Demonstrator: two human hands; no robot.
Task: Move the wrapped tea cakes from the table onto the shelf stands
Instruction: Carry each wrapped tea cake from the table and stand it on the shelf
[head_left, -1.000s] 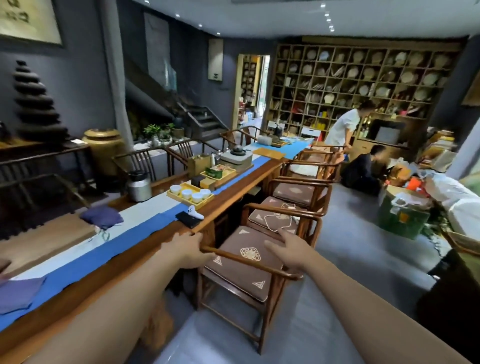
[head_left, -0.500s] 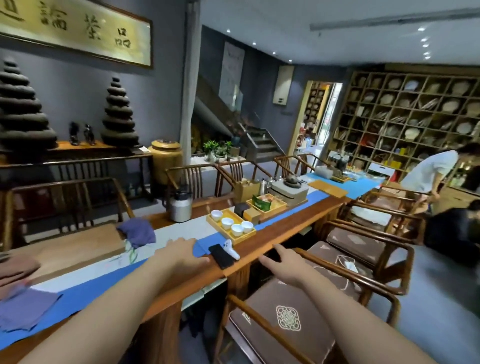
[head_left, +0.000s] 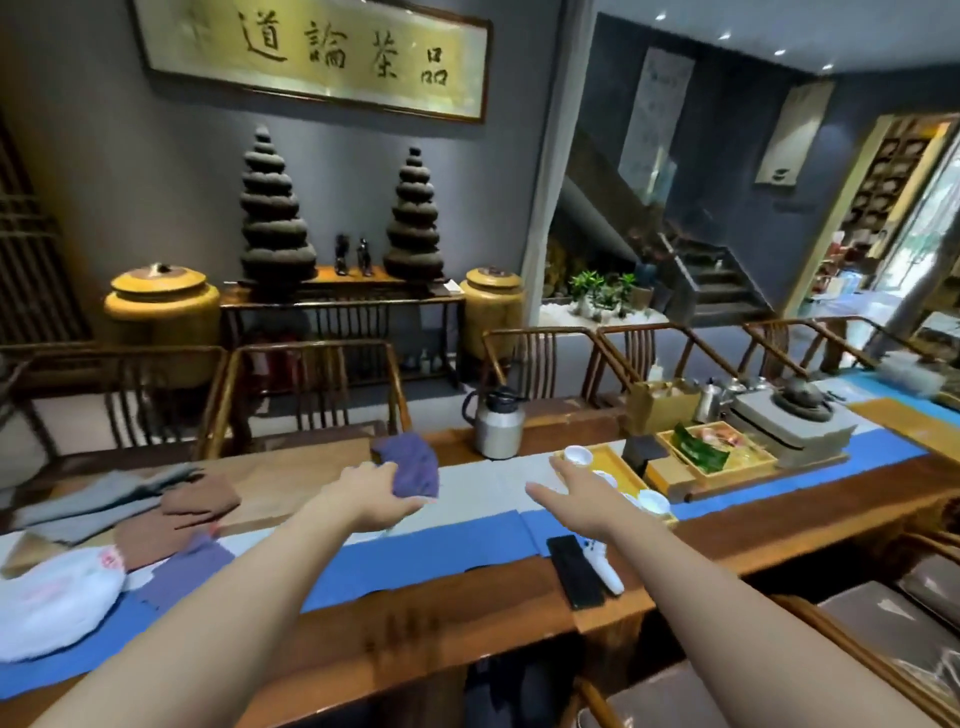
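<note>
A purple cloth-wrapped bundle (head_left: 408, 465) lies on the long wooden table (head_left: 467, 613), on the grey runner. My left hand (head_left: 371, 493) reaches across the table and grips the bundle's near-left edge, thumb on top and fingers under the cloth. To the right, my right hand (head_left: 576, 491) is stretched out flat with straight fingers above the runner, holding nothing, just short of the yellow tray (head_left: 608, 460) of white cups. The big wall shelf is out of view.
Folded grey, brown and purple cloths (head_left: 197, 501) and a white plastic bag (head_left: 57, 592) lie at the left. A black phone (head_left: 574, 571) and a white device (head_left: 605, 569) rest under my right forearm. A steel kettle (head_left: 498, 423) stands behind. Wooden chairs (head_left: 311, 384) line the far side; cushioned chairs (head_left: 883, 623) are near right.
My view has swung left from the chairs and shelf toward the table. Both hands moved forward over the table, and the left one has reached and taken hold of the purple bundle.
</note>
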